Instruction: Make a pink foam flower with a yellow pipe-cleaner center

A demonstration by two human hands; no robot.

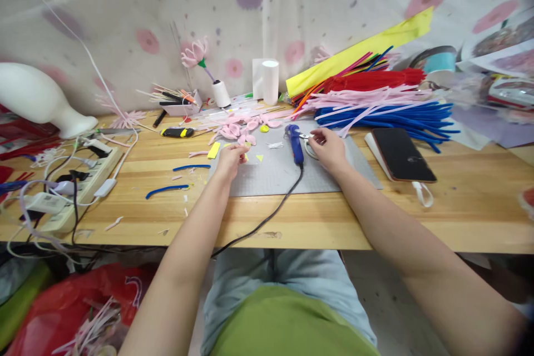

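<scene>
Over the left part of the grey cutting mat (267, 186), my left hand (232, 162) is closed in a pinch; whatever its fingertips hold is too small to make out. My right hand (329, 149) has its fingers closed on a pair of scissors (307, 144), partly hidden by the hand. Between the hands lies a blue hot glue gun (295, 146), its black cord running toward the table's front edge. Small yellow pieces (259, 158) and a white twisted bit (275, 146) rest on the mat. Behind my left hand are pink fuzzy petals (236, 129).
Bundles of blue (384, 117), pink and red pipe cleaners (375, 80) lie at the back right. A phone (403, 154) sits on the right. Left are blue stems (167, 190), a yellow-black cutter (177, 132) and a power strip (85, 192). A pink flower (195, 54) stands behind.
</scene>
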